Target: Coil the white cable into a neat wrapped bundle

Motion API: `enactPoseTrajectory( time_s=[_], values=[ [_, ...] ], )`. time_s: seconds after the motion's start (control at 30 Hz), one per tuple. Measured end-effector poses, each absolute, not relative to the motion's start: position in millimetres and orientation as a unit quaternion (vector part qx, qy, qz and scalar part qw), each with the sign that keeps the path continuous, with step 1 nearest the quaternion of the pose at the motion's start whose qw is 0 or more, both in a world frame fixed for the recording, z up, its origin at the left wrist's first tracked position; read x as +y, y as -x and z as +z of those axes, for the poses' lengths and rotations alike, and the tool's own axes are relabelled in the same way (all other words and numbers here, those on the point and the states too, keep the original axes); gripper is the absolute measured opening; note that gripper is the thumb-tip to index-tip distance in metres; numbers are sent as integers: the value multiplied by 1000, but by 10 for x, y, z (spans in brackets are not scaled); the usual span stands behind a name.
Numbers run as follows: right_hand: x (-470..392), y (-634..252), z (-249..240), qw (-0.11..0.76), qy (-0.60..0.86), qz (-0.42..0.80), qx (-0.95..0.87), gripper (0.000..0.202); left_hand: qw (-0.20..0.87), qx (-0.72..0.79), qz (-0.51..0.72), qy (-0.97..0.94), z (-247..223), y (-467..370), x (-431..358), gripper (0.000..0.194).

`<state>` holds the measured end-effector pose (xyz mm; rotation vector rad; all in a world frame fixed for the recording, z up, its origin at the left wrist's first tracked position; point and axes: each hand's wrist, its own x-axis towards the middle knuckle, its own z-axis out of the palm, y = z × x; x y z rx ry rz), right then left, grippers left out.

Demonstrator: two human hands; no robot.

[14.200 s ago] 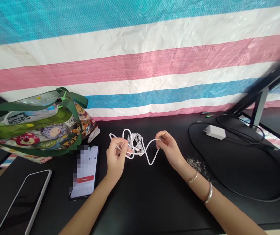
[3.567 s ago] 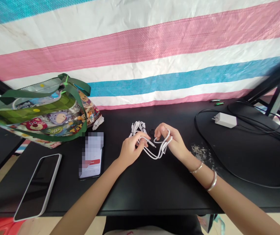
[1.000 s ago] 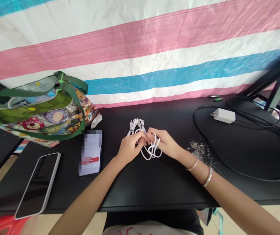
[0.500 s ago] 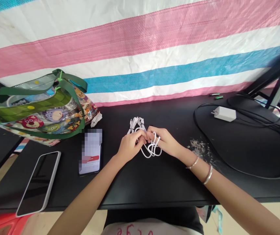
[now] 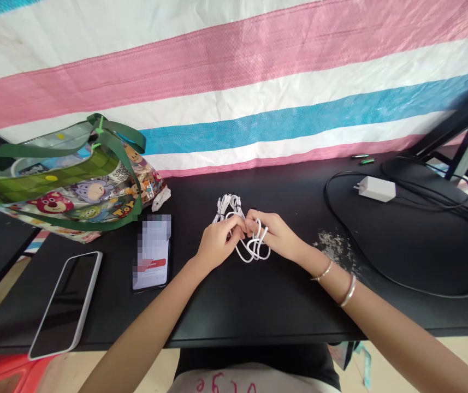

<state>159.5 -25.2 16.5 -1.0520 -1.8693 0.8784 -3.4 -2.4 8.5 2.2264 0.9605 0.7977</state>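
A loosely looped white cable (image 5: 254, 254) is pinched between the fingers of both hands over the middle of the black table. My left hand (image 5: 219, 240) is closed on it, thumb and fingers together. My right hand (image 5: 275, 232), with two bracelets on the wrist, is closed on the same cable, and loops hang around its fingers. The two hands' fingertips meet or nearly meet. Just behind them lies a bundle of white cables (image 5: 229, 203) with dark ties. Fingers partly hide where the held cable runs, so I cannot tell whether it joins the bundle.
On the left are a clear cartoon bag (image 5: 94, 191) with green handles, a lit phone (image 5: 152, 254) and a dark-screened phone (image 5: 66, 305). At right lie a white power adapter (image 5: 378, 189), a black cable (image 5: 360, 259) and a patch of crumbs (image 5: 334, 245). A striped sheet (image 5: 234, 103) hangs behind.
Both hands keep their grip on the white cable and hold nearly the same pose. The whole view has shifted very slightly.
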Motion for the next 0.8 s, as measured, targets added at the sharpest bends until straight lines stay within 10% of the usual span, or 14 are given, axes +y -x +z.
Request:
enactPoseTrajectory(
  time_s=[0.8],
  values=[
    [-288,-1573,169,397,454,323,-729,10,256,437,265,-820,103,30,-57,20]
  ],
)
